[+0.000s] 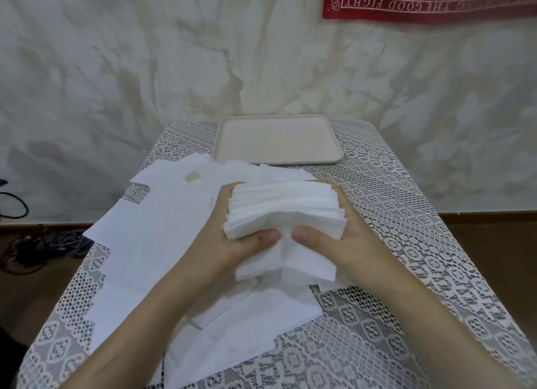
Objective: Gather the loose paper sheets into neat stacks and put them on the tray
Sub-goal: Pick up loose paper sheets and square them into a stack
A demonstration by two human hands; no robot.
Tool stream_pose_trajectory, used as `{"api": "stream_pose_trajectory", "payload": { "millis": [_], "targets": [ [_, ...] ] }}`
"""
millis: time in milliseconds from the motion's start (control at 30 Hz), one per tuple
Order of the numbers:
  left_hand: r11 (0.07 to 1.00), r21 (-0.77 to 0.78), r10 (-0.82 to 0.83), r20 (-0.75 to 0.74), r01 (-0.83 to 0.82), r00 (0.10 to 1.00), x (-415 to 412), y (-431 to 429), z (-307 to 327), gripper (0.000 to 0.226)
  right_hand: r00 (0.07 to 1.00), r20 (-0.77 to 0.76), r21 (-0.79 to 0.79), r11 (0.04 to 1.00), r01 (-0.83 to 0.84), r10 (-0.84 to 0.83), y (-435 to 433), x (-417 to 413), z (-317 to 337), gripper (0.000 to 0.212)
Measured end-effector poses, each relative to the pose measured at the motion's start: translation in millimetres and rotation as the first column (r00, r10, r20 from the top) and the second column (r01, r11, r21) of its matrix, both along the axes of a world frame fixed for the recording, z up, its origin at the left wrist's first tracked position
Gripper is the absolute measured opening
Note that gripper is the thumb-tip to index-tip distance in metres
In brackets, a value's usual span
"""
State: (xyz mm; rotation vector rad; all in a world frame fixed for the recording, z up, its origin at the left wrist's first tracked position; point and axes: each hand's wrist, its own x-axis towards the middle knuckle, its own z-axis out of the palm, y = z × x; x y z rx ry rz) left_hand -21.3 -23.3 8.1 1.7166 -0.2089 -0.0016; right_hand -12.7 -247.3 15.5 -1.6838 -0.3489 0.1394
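A thick stack of white paper sheets (pixel 286 211) stands on its edge above the table's middle, its layers fanned slightly. My left hand (pixel 232 237) grips its left side, thumb pressed on the front. My right hand (pixel 340 240) grips the right side the same way. Many loose white sheets (pixel 162 231) lie scattered flat under and to the left of the stack. A beige rectangular tray (pixel 276 159) sits at the table's far end with nothing on it.
The table wears a white lace cloth (pixel 406 243) and drops off on both sides. Dark cables (pixel 35 243) lie on the floor at the left. A pale wall stands behind, with a red cloth (pixel 430 2) hanging top right.
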Motion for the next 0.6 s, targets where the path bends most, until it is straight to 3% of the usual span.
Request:
{"api": "stream_pose_trajectory", "payload": {
  "millis": [100,333,467,600],
  "targets": [
    [0.993,-0.11,0.032,-0.071,-0.039,0.997,-0.4,-2.8,-1.3,0.076,0.999,-0.032,-0.065,0.998,-0.003,0.001,1.0,-3.3,-0.4,0.064],
    [0.973,-0.228,-0.078,-0.217,0.028,0.973,-3.5,-10.5,3.4,0.053,0.981,-0.137,-0.051,0.99,0.131,-0.137,-3.3,-1.2,4.8,0.024],
    [0.968,-0.246,-0.11,-0.262,0.044,0.959,-7.8,-14.0,1.0,0.049,0.983,-0.161,-0.065,0.994,0.083,-0.093,-0.6,-5.8,7.8,0.045],
    [0.966,-0.25,-0.115,-0.209,0.061,0.971,-9.4,-10.7,6.4,0.044,0.99,-0.132,-0.114,0.993,0.042,-0.057,1.7,-5.7,12.2,0.058]
  ]
}}
